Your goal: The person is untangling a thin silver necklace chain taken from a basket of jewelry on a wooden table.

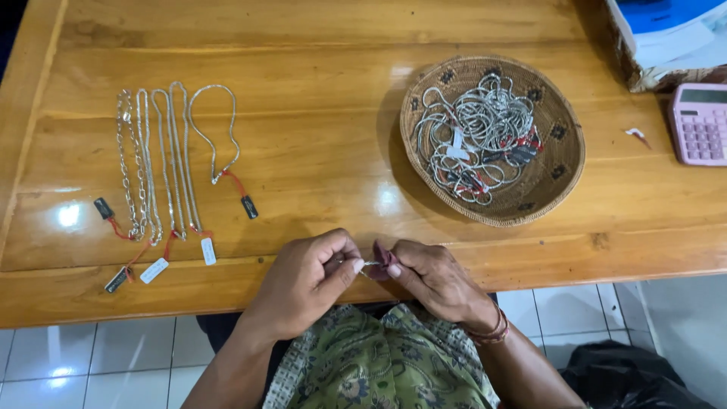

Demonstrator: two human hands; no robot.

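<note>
Your left hand (307,282) and right hand (428,274) pinch a silver chain (369,264) at the worktop (326,45) edge, six o'clock; grip close, clear of the basket (564,163) at one o'clock

You have open wooden table (318,163) between the laid-out chains (163,163) and the woven basket (492,140); beyond the basket, the pink calculator (698,123) and a box (666,38) crowd the right corner
</note>
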